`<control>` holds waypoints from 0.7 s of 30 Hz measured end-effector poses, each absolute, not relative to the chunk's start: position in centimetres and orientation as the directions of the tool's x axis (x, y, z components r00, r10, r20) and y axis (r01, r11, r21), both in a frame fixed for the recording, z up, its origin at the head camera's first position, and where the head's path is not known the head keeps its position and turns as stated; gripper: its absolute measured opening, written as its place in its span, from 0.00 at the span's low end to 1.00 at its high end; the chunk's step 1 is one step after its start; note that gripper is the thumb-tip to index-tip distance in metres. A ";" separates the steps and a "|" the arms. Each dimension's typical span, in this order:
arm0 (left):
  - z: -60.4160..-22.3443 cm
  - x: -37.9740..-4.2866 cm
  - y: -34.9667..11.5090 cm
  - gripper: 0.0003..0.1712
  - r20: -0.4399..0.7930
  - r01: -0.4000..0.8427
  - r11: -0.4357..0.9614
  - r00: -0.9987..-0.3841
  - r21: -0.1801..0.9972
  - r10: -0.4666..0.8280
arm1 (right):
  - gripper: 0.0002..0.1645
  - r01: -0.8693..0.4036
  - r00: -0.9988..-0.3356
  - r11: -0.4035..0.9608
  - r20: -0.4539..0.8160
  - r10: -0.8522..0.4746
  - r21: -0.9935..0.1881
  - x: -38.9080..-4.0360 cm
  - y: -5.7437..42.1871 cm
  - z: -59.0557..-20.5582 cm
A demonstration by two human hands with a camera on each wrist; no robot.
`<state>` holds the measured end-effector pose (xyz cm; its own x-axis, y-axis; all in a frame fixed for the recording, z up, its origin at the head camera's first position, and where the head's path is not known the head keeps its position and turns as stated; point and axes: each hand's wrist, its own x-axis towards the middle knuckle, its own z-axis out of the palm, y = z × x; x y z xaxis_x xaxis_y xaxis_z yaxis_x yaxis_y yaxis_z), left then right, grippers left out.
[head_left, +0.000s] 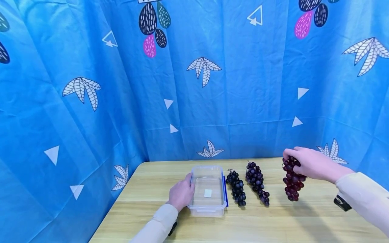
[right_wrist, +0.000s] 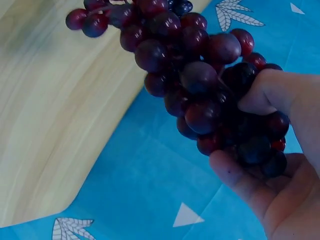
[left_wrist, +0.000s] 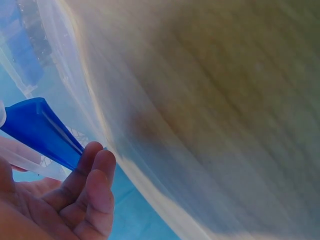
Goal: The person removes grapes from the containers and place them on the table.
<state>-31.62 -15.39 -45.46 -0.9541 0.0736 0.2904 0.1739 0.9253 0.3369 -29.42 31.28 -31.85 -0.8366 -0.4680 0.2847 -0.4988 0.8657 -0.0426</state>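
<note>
At the table's right side my right hand [head_left: 308, 163] grips a bunch of dark red grapes [head_left: 293, 180] near its top, and the bunch hangs over the tabletop. The right wrist view shows the thumb and fingers around the upper grapes [right_wrist: 200, 77]. My left hand [head_left: 182, 192] holds the left side of a clear plastic food container [head_left: 206, 212] with no lid on top. In the left wrist view, the fingertips [left_wrist: 100, 187] are curled beside a blue clip [left_wrist: 42, 132] on the container's side. Part of the thumb is hidden there.
Two bunches of black grapes, a nearer-left one [head_left: 236, 189] and another [head_left: 256, 180], lie right of the container. A white square label [head_left: 208, 193] shows inside it. The wooden table [head_left: 146, 199] ends at a blue patterned curtain [head_left: 212, 111] behind and to the sides.
</note>
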 end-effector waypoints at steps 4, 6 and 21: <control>-45.4 -31.7 -15.4 0.27 0.295 0.176 0.928 -0.952 0.329 0.077 | 0.23 -0.512 -0.841 0.857 0.235 -0.487 -0.058 -29.0 31.6 -31.9; -45.3 -31.7 -15.5 0.27 0.297 0.176 0.929 -0.952 0.325 0.076 | 0.24 -0.520 -0.841 0.853 0.214 -0.498 -0.058 -29.0 31.7 -32.0; -45.4 -31.5 -15.3 0.28 0.292 0.168 0.926 -0.954 0.339 0.066 | 0.22 -0.541 -0.836 0.835 0.164 -0.523 -0.094 -30.8 31.2 -34.8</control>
